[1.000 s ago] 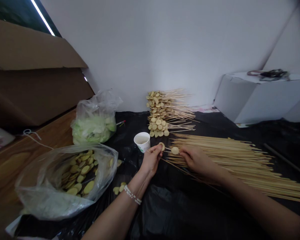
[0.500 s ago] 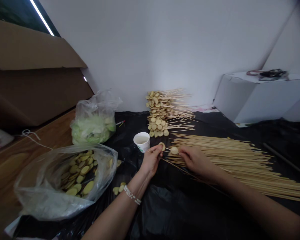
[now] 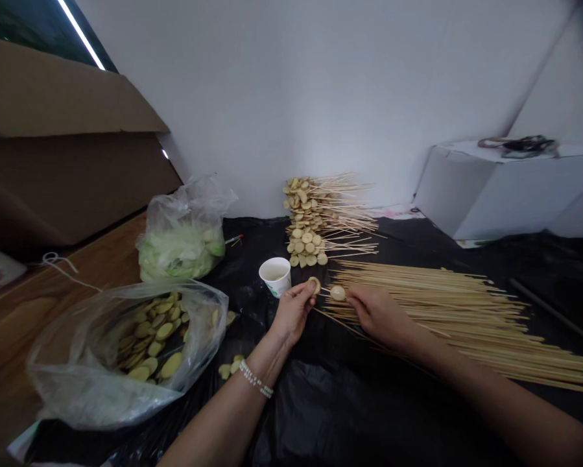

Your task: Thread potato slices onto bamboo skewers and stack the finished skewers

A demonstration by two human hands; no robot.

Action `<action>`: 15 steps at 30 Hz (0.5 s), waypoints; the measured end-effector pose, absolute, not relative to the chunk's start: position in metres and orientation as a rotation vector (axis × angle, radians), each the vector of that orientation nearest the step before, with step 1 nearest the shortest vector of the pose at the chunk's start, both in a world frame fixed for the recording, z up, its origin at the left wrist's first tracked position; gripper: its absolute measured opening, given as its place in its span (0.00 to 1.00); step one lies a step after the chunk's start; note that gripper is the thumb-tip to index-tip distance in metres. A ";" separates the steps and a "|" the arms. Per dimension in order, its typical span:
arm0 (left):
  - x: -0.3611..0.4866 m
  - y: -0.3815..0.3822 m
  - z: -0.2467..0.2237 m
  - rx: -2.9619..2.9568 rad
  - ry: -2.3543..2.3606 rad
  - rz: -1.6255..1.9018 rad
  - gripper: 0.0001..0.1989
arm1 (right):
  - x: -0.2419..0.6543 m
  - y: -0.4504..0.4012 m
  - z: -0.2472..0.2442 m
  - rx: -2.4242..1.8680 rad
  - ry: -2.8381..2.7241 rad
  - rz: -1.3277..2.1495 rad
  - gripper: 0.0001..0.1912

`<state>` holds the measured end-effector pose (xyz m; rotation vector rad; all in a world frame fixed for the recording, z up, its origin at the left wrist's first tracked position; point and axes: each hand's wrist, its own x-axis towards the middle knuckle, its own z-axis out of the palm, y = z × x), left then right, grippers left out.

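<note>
Both hands have shifted slightly toward the left of the view, and the slice on the skewer has gone with them. The left hand (image 3: 294,314) has a closed grip, its fingertips (image 3: 309,288) pinching a round pale yellow slice (image 3: 314,284) at the near end of a thin wooden skewer (image 3: 327,292). The right hand (image 3: 381,318) has a narrow pinching grip on the same skewer, its fingertips (image 3: 349,293) just beside a second slice (image 3: 338,293), which sits on the skewer between the hands. Under the right hand and running off to the right lies a broad spread of bare skewers (image 3: 432,305). Beyond the hands stands a heap of skewers already loaded with slices (image 3: 320,217), and a white paper cup (image 3: 275,275) is near the left hand. A few loose slices (image 3: 227,370) lie on the black plastic sheet (image 3: 320,415) beside a clear bag of slices (image 3: 126,357). A second clear bag of pale green pieces (image 3: 181,250) sits behind it, near the edge of the wooden tabletop (image 3: 38,305). A pearl bracelet (image 3: 255,379) circles the left wrist, and a cardboard box (image 3: 62,130) stands at the far left.
</note>
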<state>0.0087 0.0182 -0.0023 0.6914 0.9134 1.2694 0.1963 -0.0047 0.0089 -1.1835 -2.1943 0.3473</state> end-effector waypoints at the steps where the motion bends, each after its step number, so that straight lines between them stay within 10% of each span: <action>1: 0.009 0.018 -0.002 0.696 0.914 1.270 0.14 | 0.196 -0.005 0.009 -1.187 -2.186 0.374 0.11; 15: 0.014 0.014 0.001 0.756 0.870 1.250 0.13 | 0.194 -0.001 0.005 -1.153 -2.191 0.347 0.10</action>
